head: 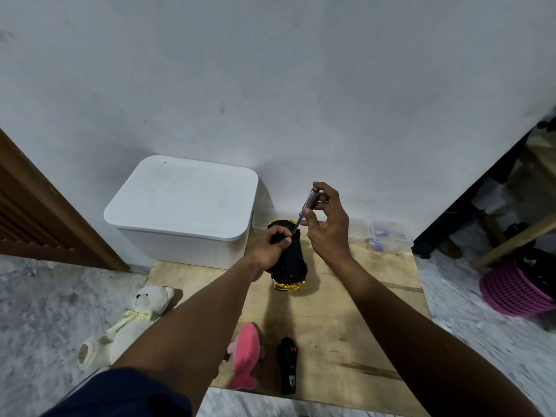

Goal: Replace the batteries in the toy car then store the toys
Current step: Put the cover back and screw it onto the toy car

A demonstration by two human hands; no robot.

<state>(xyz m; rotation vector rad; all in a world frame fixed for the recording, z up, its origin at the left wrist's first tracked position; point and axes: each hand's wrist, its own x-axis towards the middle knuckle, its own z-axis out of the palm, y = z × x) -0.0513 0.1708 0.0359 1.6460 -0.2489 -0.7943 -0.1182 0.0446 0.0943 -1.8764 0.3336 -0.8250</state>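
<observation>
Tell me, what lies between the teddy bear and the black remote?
A pink plush lies there, close beside the remote; the left forearm hides the stretch nearer the teddy, in the head view.

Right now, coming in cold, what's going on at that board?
A person is working on the toy car, which lies on the wooden board, black underside apparently up. The left hand grips the car; the right hand pinches a clear-handled screwdriver, tip down at the car beside the left thumb. The white bin behind has its lid on. The teddy bear on the floor, the pink plush and the black remote on the board lie untouched.
</observation>
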